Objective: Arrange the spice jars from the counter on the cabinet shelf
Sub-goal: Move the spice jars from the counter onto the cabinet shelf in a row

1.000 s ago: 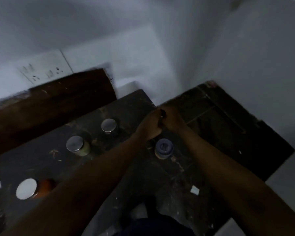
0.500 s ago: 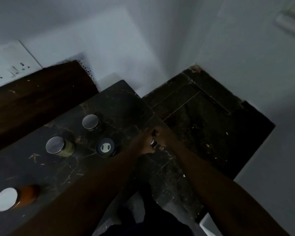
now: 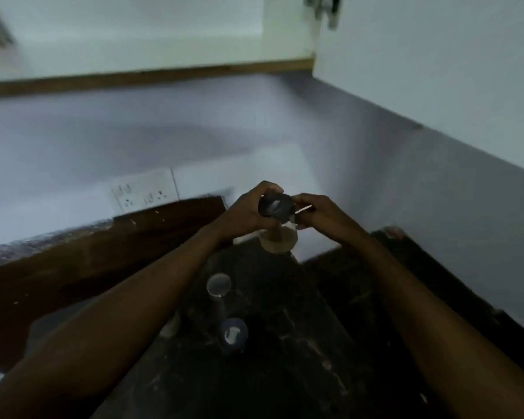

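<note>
Both hands hold one spice jar [image 3: 276, 219] in mid-air above the counter [image 3: 285, 358] — left hand [image 3: 244, 211] wrapped around its side, right hand [image 3: 318, 211] pinching near the dark lid. Three more jars [image 3: 219, 285] stand on the counter below. Risk: a slipped jar would probably fall onto those jars — the cabinet shelf [image 3: 146, 75] sits well above.

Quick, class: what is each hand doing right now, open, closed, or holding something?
Left hand: closed around the dark-lidded spice jar, held above the counter.
Right hand: closed on the same jar's other side.
</note>
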A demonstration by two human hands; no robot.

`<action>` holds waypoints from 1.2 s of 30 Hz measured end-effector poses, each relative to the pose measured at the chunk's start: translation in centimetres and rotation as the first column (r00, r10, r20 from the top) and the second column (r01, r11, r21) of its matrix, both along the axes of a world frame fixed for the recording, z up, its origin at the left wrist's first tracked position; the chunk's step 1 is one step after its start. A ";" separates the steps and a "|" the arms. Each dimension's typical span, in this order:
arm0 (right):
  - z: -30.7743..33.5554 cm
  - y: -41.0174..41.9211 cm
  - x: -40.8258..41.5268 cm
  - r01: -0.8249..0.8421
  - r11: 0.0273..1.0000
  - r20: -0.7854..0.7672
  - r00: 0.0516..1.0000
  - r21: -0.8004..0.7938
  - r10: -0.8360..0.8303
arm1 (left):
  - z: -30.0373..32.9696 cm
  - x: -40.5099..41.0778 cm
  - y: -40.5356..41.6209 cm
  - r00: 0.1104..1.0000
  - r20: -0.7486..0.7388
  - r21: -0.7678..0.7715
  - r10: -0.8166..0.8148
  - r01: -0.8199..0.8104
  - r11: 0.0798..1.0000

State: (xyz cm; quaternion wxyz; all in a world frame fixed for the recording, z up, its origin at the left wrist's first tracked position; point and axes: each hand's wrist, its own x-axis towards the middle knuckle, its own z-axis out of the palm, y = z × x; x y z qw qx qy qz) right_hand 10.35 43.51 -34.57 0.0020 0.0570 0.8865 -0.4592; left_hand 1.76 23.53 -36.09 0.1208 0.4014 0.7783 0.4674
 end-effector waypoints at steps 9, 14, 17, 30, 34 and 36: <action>18.8 -9.2 -5.1 -0.280 0.955 -0.408 0.887 -0.101 0.217 | 20.4 -3.4 -10.3 0.942 -0.254 0.238 0.219 -0.158 0.958; 25.0 -16.4 -10.5 -0.366 0.929 -0.520 0.805 -0.058 0.285 | 26.8 -5.1 -17.6 0.886 -0.249 0.350 0.392 -0.295 0.889; 27.0 -20.6 -14.3 -0.441 0.897 -0.553 0.754 -0.029 0.353 | 28.5 -7.0 -21.7 0.856 -0.194 0.407 0.478 -0.373 0.834; 28.7 -31.9 -26.8 -0.326 0.794 -0.478 0.660 0.512 0.579 | 26.1 -14.8 -32.9 0.659 0.091 0.337 0.746 -0.726 0.600; 31.8 -33.2 -29.3 -0.302 0.649 -0.277 0.722 0.698 0.634 | 25.6 -16.8 -32.8 0.559 0.046 0.316 0.828 -0.795 0.518; 33.6 -33.4 -30.3 -0.315 0.535 -0.158 0.732 0.784 0.663 | 25.4 -17.3 -32.7 0.522 -0.010 0.326 0.853 -0.805 0.496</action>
